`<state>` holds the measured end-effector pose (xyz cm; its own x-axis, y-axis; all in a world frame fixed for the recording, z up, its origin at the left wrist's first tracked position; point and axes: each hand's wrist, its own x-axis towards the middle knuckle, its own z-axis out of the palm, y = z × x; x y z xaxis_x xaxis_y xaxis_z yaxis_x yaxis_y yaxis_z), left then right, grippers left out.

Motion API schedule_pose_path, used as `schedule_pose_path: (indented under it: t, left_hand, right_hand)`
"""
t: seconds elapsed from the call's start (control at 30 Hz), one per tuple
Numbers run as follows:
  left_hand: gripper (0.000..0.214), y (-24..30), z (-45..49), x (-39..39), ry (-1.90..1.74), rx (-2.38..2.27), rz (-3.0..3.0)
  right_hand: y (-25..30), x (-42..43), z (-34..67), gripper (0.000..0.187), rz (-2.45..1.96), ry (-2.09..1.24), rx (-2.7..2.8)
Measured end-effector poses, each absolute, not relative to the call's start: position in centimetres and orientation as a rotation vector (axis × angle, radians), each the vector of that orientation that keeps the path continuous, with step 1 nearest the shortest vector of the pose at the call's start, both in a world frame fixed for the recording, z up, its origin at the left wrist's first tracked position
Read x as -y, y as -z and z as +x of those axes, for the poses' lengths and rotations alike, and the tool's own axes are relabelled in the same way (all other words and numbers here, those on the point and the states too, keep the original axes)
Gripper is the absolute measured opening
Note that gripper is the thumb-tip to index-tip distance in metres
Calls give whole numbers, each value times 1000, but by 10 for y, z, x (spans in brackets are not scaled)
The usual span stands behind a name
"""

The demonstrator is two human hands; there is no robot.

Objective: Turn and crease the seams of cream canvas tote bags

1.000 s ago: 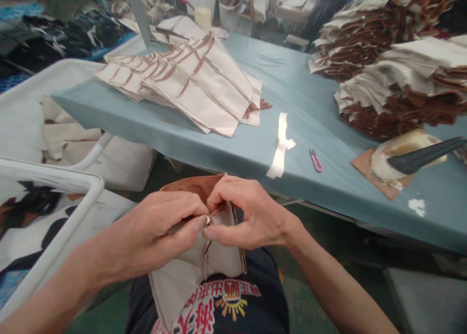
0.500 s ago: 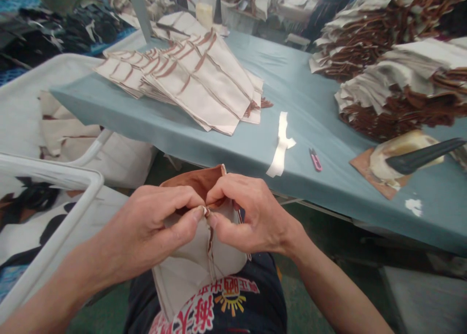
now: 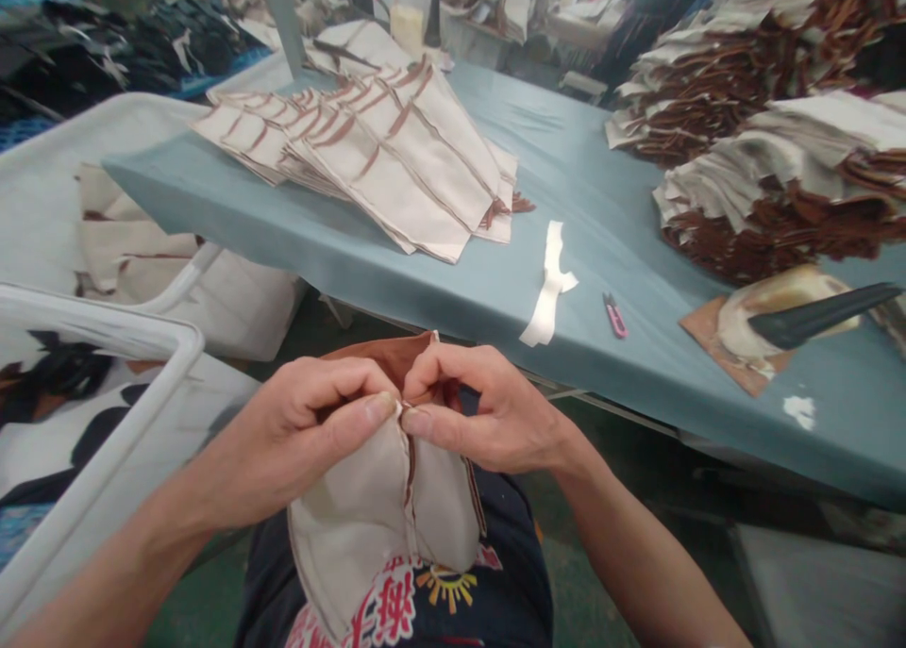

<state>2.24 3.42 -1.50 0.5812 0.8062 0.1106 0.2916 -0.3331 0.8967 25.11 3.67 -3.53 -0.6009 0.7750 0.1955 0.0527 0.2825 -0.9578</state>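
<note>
A cream fabric piece (image 3: 354,516) with brown lining and a brown-edged seam hangs in front of my dark printed apron. My left hand (image 3: 318,431) pinches its upper edge just left of the seam, thumb on the outer side. Close beside it, my right hand (image 3: 474,407) pinches the same edge right of the seam. The thumbs almost meet there, and the fingertips behind the cloth are partly hidden. Brown lining (image 3: 382,356) shows above and behind the fingers.
Ahead stands a blue-covered table (image 3: 453,299) with a stack of cream panels (image 3: 396,157), a white strip (image 3: 548,285), pink thread snips (image 3: 615,315) and a black-handled tool (image 3: 821,313) on a brown square. Brown-and-cream piles (image 3: 779,186) rise at right. White bins (image 3: 191,332) stand left.
Both hands still pinch the seam edge, but the thumbs have shifted and flattened slightly. The fabric below hangs straighter, and less brown lining shows. The view has moved a little.
</note>
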Motion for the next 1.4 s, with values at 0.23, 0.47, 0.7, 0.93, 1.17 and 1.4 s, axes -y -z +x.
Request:
schedule_pose_path:
  t: [0.23,0.47,0.7,0.93,1.17,1.4]
  left_hand:
    - [38,19,20,-31,-681,-935,1957]
    - [41,19,21,-33,-688,-857,2007]
    - [34,24,20,-37,-592,-849,1871]
    - [30,32,14,-41,-508,-797,1620]
    - [29,34,14,-43,-536,-872,1570]
    - [21,22,15,-38,-601,-915,1800]
  right_hand:
    - [30,-35,247,7,-860,-1193,1922]
    - [30,-36,243,18,-872,-1363,1835]
    - [36,-41,249,26,-773,-1601,1784]
    - [37,-41,250,18,-726,-1385,1960]
    - [38,-35,244,9,-836,-912,2154]
    - [32,-33,249,15,-824,-1009,2118]
